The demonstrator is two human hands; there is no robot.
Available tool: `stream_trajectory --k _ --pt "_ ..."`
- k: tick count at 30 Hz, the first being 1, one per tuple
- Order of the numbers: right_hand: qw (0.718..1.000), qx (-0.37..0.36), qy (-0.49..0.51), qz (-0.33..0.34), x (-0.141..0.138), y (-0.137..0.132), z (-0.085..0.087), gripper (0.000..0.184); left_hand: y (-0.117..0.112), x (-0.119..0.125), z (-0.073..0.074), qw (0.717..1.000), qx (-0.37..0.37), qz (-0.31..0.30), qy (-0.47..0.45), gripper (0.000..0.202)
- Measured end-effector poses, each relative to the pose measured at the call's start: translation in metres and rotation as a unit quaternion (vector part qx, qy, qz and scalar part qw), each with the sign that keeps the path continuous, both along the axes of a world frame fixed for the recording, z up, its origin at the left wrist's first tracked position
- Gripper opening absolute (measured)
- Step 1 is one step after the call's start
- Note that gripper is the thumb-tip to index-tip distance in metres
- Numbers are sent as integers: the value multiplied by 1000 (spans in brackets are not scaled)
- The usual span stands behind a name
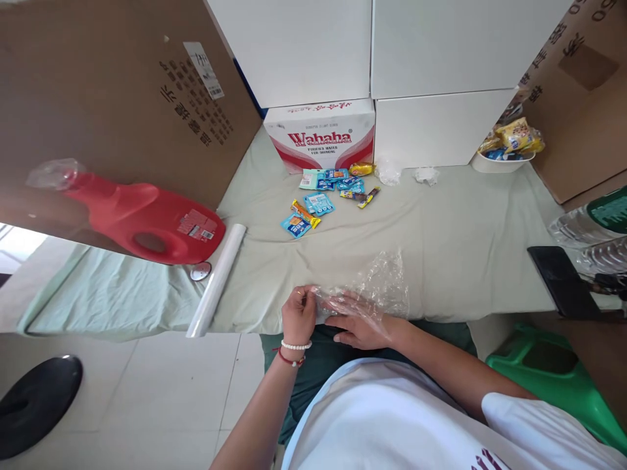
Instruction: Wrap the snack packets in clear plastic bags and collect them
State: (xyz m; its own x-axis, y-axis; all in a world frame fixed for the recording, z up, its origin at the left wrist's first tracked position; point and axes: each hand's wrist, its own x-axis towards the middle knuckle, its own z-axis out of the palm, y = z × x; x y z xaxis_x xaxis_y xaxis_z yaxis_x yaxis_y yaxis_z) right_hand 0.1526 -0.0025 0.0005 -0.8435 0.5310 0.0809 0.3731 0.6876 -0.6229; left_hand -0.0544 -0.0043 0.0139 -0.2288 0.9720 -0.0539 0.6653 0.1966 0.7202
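A clear, crinkled plastic bag (386, 281) lies along the front edge of the cloth-covered table. My left hand (298, 316), with a white bead bracelet and a red cord at the wrist, pinches the bag's left end between thumb and fingers. My right hand (360, 326) has its fingers stretched out toward the left, with the thin film over part of them; whether it is inside the bag or under it, I cannot tell. Farther back lie several small blue snack packets (319, 203), a yellow-wrapped bar (305, 214) and a gold-wrapped piece (361, 169).
A white film roll (216, 281) and a red jug (151, 225) lie at left. Behind the snacks stands a Wahaha carton (321, 140). Crumpled plastic (389, 171) is beside it. At right are a snack-filled white tub (502, 164), a black phone (563, 281) and water bottles (578, 225).
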Motion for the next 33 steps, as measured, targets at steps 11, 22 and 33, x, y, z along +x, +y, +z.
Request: stream_trajectory --k 11,22,33 --pt "993 -36 94 -66 6 5 -11 55 -16 7 26 994 28 -89 -50 21" --pt "1000 14 2 -26 1 -2 3 50 90 35 8 956 -11 -14 -294 38" --pt "992 65 90 -53 7 -21 23 32 82 22 -14 947 95 -265 156 43"
